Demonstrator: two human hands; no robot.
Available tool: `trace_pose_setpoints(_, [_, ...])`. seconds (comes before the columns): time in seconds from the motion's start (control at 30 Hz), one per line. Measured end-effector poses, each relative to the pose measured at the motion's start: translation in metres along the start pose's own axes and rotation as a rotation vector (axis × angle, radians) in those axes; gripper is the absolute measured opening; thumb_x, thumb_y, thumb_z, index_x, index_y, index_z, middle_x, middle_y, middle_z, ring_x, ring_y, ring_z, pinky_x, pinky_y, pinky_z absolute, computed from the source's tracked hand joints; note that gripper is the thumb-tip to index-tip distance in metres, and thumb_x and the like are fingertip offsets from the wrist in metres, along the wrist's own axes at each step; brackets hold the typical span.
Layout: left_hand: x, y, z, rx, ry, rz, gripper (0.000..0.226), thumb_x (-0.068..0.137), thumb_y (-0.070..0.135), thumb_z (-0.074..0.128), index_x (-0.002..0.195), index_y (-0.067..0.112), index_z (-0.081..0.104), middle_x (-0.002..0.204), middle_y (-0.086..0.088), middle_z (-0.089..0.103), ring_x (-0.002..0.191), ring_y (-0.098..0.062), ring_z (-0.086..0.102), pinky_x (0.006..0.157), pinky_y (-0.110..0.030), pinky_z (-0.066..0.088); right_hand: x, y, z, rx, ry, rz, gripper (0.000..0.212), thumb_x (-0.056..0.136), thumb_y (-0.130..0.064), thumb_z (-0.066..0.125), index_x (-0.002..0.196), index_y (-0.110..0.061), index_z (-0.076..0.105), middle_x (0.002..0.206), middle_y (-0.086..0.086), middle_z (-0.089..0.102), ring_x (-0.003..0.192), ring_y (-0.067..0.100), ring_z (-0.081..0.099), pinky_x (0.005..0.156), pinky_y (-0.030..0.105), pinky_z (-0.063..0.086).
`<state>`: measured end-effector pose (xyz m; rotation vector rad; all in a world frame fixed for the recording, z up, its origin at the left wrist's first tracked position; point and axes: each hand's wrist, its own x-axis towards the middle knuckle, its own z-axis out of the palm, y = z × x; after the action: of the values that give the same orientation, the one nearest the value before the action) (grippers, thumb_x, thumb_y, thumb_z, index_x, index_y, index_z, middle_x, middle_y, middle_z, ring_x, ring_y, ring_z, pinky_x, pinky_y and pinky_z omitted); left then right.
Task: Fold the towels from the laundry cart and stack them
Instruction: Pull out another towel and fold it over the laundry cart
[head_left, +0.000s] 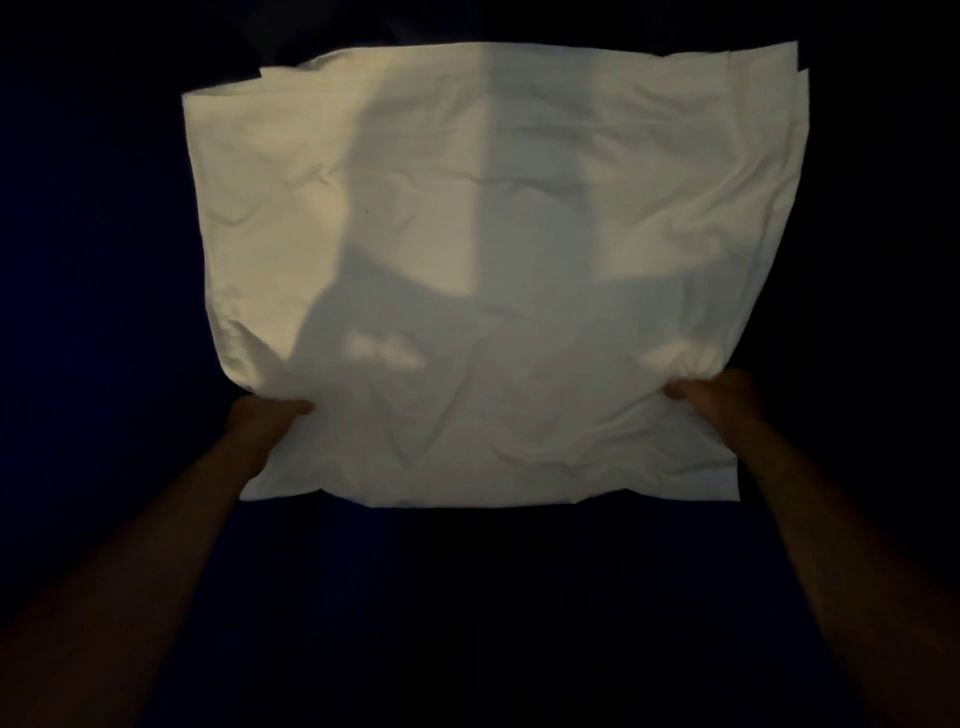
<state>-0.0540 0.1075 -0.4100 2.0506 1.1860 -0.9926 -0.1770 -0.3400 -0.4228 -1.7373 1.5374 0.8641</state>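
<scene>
Against a dark blue backdrop (93, 260), a creased white towel (493, 234) spreads wide, shadowed. The left hand (267, 418) and right hand (719, 397) pinch its lower side edges, forearms outstretched

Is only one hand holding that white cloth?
No, the left hand and the right hand each grip a side of the white towel.

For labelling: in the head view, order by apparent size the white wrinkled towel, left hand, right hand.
Largest: white wrinkled towel.
Then left hand and right hand: they look alike, each partly hidden by it, so unranked.
</scene>
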Motion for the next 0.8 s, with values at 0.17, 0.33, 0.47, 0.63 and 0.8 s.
trace_pose_setpoints(0.17, [0.000,-0.001,-0.007,0.038,-0.027,0.035,0.054,0.083,0.005,0.071,0.132,-0.002,0.051,0.133,-0.017,0.054,0.119,-0.036,0.053,0.092,-0.039,0.045,-0.004,0.002,0.006,-0.003,-0.003,-0.020,0.051,0.072,-0.020,0.078,0.114,0.004,0.061,0.119,0.016,0.058,0.107,0.034,0.057,0.090,0.041,0.050])
trace_pose_setpoints(0.33, [-0.001,0.001,-0.002,0.069,-0.084,0.058,0.049,0.085,0.010,0.070,0.130,0.000,0.053,0.130,-0.018,0.056,0.116,-0.035,0.054,0.088,-0.038,0.045,-0.006,0.004,0.009,0.039,0.016,-0.108,0.034,0.078,-0.012,0.073,0.109,0.000,0.064,0.113,0.013,0.059,0.097,0.028,0.058,0.077,0.031,0.046])
trace_pose_setpoints(0.47, [-0.003,0.003,0.004,0.068,-0.063,0.069,0.043,0.087,0.005,0.065,0.128,-0.001,0.053,0.127,-0.019,0.057,0.114,-0.036,0.054,0.085,-0.036,0.043,-0.009,0.003,0.015,0.056,0.030,-0.133,0.030,0.080,-0.012,0.071,0.106,0.000,0.064,0.117,0.017,0.060,0.103,0.032,0.059,0.078,0.031,0.046])
trace_pose_setpoints(0.63, [-0.009,0.002,0.009,0.092,-0.001,0.128,0.038,0.087,0.002,0.062,0.124,-0.001,0.055,0.118,-0.013,0.059,0.099,-0.027,0.054,0.080,-0.033,0.043,-0.019,-0.005,0.022,-0.002,0.034,-0.122,0.022,0.084,-0.013,0.065,0.101,0.002,0.065,0.103,0.015,0.063,0.095,0.033,0.061,0.074,0.034,0.048])
trace_pose_setpoints(0.8, [-0.012,0.006,0.004,0.118,0.041,0.133,0.042,0.086,0.004,0.062,0.127,0.000,0.053,0.123,-0.019,0.059,0.111,-0.036,0.056,0.085,-0.039,0.047,-0.024,-0.012,0.021,-0.028,0.033,-0.135,0.029,0.086,-0.010,0.061,0.113,-0.001,0.060,0.106,0.011,0.061,0.100,0.033,0.060,0.074,0.029,0.044])
